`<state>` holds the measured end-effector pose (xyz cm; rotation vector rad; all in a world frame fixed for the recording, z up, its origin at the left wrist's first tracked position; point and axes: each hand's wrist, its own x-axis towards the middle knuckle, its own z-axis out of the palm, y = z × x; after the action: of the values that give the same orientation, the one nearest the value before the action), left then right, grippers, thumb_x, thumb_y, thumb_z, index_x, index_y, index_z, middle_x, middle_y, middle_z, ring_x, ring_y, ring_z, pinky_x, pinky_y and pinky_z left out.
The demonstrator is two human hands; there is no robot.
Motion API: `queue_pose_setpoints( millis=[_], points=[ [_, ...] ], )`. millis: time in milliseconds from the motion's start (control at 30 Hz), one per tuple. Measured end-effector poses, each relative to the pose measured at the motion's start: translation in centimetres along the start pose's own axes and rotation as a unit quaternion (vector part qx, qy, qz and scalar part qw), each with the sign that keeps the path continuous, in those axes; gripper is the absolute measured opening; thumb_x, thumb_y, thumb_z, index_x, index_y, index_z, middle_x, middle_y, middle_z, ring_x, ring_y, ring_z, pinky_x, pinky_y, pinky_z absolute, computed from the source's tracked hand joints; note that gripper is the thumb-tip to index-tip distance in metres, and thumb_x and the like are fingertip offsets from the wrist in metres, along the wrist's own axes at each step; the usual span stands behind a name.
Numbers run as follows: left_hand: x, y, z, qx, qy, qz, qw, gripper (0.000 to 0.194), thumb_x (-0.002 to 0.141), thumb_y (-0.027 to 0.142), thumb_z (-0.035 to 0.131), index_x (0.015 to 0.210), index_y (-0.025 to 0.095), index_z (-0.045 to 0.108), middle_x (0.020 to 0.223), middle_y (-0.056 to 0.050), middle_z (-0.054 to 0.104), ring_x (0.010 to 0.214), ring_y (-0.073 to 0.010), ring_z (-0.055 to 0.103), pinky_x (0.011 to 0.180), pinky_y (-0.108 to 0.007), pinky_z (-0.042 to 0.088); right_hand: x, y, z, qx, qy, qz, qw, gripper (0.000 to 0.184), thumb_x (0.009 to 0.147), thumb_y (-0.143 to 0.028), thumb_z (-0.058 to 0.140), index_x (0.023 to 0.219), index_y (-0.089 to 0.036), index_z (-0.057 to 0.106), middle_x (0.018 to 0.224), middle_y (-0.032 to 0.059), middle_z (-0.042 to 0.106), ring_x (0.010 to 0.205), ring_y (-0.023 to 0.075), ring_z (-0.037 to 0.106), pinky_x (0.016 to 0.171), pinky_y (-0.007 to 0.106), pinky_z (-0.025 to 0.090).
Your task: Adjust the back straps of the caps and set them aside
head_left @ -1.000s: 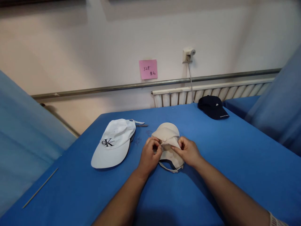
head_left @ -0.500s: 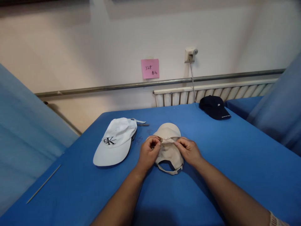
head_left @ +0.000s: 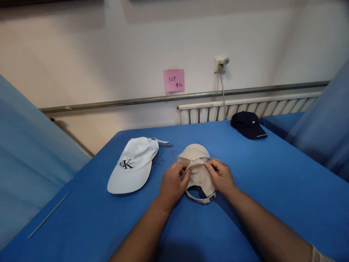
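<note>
A beige baseball cap (head_left: 200, 174) lies in the middle of the blue-covered table, its brim pointing away from me and its strap opening facing me. My left hand (head_left: 173, 181) pinches the fabric on the cap's left side between thumb and fingers. On the opposite side, my right hand (head_left: 220, 175) grips the crown fabric, thumb on top. A fold of cloth runs across the crown between both hands. To the left rests a white baseball cap (head_left: 139, 154) with black "CK" letters, its strap loose at the back.
A dark navy cap (head_left: 247, 123) sits at the table's far right corner. Along the left edge of the blue table cover (head_left: 272, 174) lies a thin stick (head_left: 48, 215). Behind are a metal rail (head_left: 141, 100), a radiator (head_left: 201, 113) and a plugged-in cord (head_left: 223, 89). Blue curtains (head_left: 29, 156) hang at both sides.
The strap end of the beige cap has shifted slightly right. My left hand has moved a little lower and turned, its fingers further over the fabric. Both hands still hold the cap.
</note>
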<state>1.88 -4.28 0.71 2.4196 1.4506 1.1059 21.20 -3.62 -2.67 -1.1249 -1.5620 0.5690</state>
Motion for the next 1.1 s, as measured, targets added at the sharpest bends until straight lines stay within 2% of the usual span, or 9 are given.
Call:
queue_pose_setpoints(
  millis=[100,267,400,500,633,800,933,1000,1100],
  points=[
    [-0.1,0.1,-0.1,0.017,0.013,-0.005,1.000,0.008,0.086,0.026,0.053,0.081,0.021,0.057,0.074,-0.001,0.059,0.066,-0.0149,0.054,0.064,-0.028,0.041,-0.1,0.1,0.1,0.002,-0.006,0.008,1.000,0.027,0.090,-0.036,0.051,0.068,-0.020,0.057,0.067,-0.0005,0.054,0.063,0.0141,0.051,0.061,0.026,0.041],
    [-0.1,-0.1,-0.3,0.017,0.029,-0.036,0.999,0.009,0.084,0.021,0.053,0.075,0.020,0.052,0.072,0.000,0.055,0.064,-0.0146,0.052,0.060,-0.027,0.039,-0.4,0.3,0.5,0.014,-0.015,0.054,0.998,0.022,0.081,-0.035,0.062,0.068,-0.020,0.054,0.059,-0.0037,0.051,0.052,0.0110,0.045,0.051,0.023,0.035],
    [0.1,-0.3,-0.5,0.008,0.035,-0.058,0.998,0.005,0.086,0.024,0.055,0.084,0.020,0.055,0.078,-0.001,0.057,0.067,-0.0154,0.054,0.060,-0.027,0.040,-0.5,0.1,0.6,0.011,-0.033,0.037,0.999,0.019,0.080,-0.033,0.062,0.068,-0.020,0.054,0.060,-0.0035,0.052,0.053,0.0106,0.046,0.052,0.023,0.036],
    [0.1,-0.2,-0.6,0.023,0.018,-0.054,0.998,0.010,0.086,0.025,0.056,0.094,0.021,0.059,0.083,-0.002,0.059,0.070,-0.0165,0.056,0.062,-0.028,0.042,-0.3,0.6,0.5,0.010,0.018,0.054,0.998,0.014,0.083,-0.032,0.058,0.076,-0.020,0.057,0.064,-0.0023,0.055,0.057,0.0118,0.049,0.055,0.023,0.039],
    [0.2,-0.2,-0.9,0.021,0.008,-0.038,0.999,0.011,0.089,0.025,0.052,0.091,0.021,0.062,0.087,-0.003,0.059,0.077,-0.0175,0.058,0.068,-0.029,0.044,0.5,2.4,0.2,0.041,0.074,0.115,0.990,0.017,0.082,-0.036,0.056,0.085,-0.020,0.058,0.067,-0.0016,0.058,0.055,0.0122,0.049,0.053,0.023,0.039],
    [1.1,-1.9,-2.6,0.046,0.099,-0.072,0.991,0.015,0.089,0.023,0.050,0.092,0.021,0.064,0.091,-0.005,0.060,0.086,-0.0198,0.059,0.076,-0.031,0.047,1.7,5.1,-0.3,0.057,0.101,0.190,0.975,0.020,0.078,-0.038,0.055,0.086,-0.019,0.058,0.068,0.0001,0.059,0.056,0.0137,0.051,0.053,0.025,0.040],
    [1.7,-3.8,-3.8,0.101,0.098,-0.141,0.980,0.020,0.088,0.022,0.047,0.095,0.020,0.065,0.096,-0.006,0.060,0.087,-0.0216,0.059,0.075,-0.032,0.047,2.1,6.8,0.0,0.028,0.085,0.231,0.969,0.020,0.073,-0.035,0.056,0.083,-0.018,0.059,0.075,0.0037,0.063,0.064,0.0166,0.058,0.062,0.029,0.045],
    [1.7,-4.3,-3.8,0.102,0.101,-0.158,0.977,0.022,0.088,0.022,0.046,0.096,0.019,0.065,0.096,-0.007,0.060,0.088,-0.0217,0.059,0.076,-0.033,0.047,2.0,7.1,0.4,0.018,0.075,0.232,0.970,0.021,0.072,-0.034,0.058,0.085,-0.018,0.060,0.078,0.0045,0.065,0.068,0.0171,0.059,0.065,0.030,0.046],
    [1.6,-4.7,-3.2,0.083,0.114,-0.154,0.978,0.022,0.088,0.022,0.044,0.095,0.019,0.065,0.096,-0.007,0.060,0.090,-0.0216,0.059,0.079,-0.033,0.047,1.5,6.8,1.1,0.008,0.044,0.193,0.980,0.027,0.073,-0.036,0.060,0.094,-0.019,0.062,0.084,0.0041,0.065,0.069,0.0166,0.059,0.065,0.029,0.046]
  ],
)
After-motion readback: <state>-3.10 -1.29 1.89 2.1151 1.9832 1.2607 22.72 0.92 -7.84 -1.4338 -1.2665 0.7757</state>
